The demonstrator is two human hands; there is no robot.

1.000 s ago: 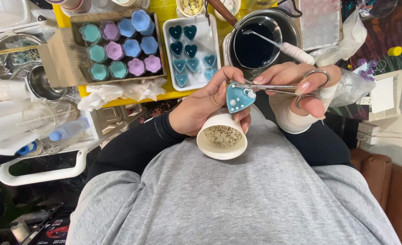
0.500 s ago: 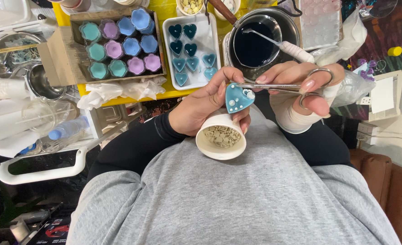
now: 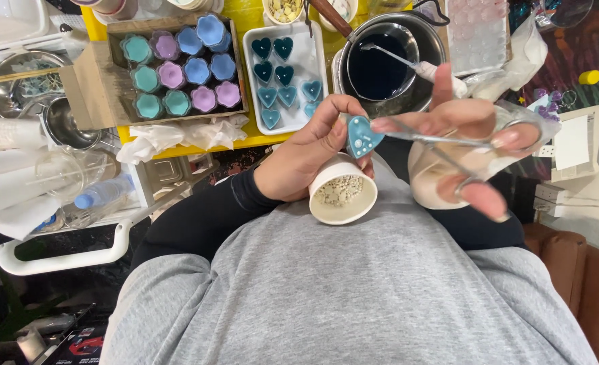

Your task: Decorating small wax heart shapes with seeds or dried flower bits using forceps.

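Observation:
My left hand (image 3: 303,159) pinches a teal heart-shaped candle (image 3: 362,135) between thumb and fingers. The same hand also holds a white paper cup (image 3: 343,197) of pale crumbs just under the candle. My right hand (image 3: 478,122) grips metal scissors (image 3: 434,140) with fingers through the handles. The blade tips touch the right edge of the heart. Both hands are over my lap, above my grey shirt.
A white tray (image 3: 318,61) of teal heart candles sits on the yellow table. To its left is a cardboard box (image 3: 86,88) of flower-shaped candles. A pot of dark blue liquid (image 3: 380,61), a clear mould tray (image 3: 478,34) and a plastic bottle (image 3: 100,196) are nearby.
My right hand has spread its fingers and the scissor handles have opened wider. The heart candle and cup have stayed in my left hand.

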